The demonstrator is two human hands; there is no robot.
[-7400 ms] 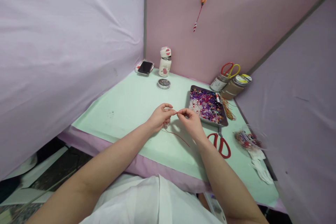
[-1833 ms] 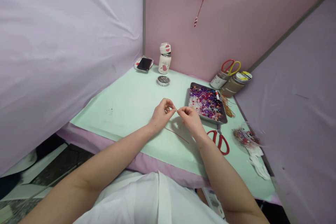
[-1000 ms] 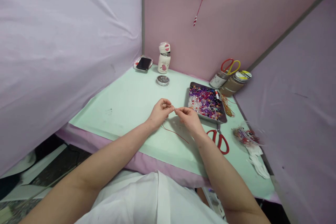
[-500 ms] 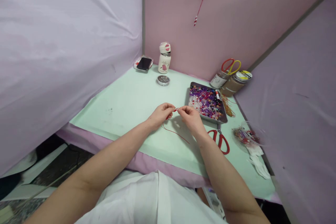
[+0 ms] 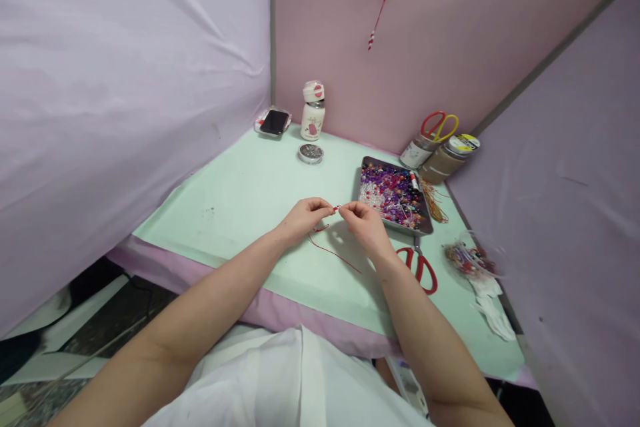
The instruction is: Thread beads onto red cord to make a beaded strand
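Between my two hands, just above the pale green tabletop, is a thin red cord point(image 5: 336, 255) with a small shiny piece at the fingertips, too small to name. My left hand point(image 5: 306, 219) pinches the cord between thumb and forefinger. From below that hand the cord's tail trails over the table to the right. My right hand point(image 5: 364, 225) is closed in a pinch at the small shiny piece, close to the left fingertips. A tray of beads point(image 5: 367, 163), purple, red, clear and dark, stands just beyond my right hand. Red-handled scissors point(image 5: 429, 279) lie beside my right forearm.
At the back stand a white bottle point(image 5: 313, 121), a round tin point(image 5: 311, 154) and a phone point(image 5: 275, 123). Back right hold a jar point(image 5: 443, 163) and a cup point(image 5: 417, 153) with scissors. A plastic bag of beads point(image 5: 470, 259) lies right. A beaded string point(image 5: 383, 10) hangs on the wall.
My left fingers have shifted slightly along the cord towards the right hand, and a loop of red cord now shows below them. My right hand stays almost in place.
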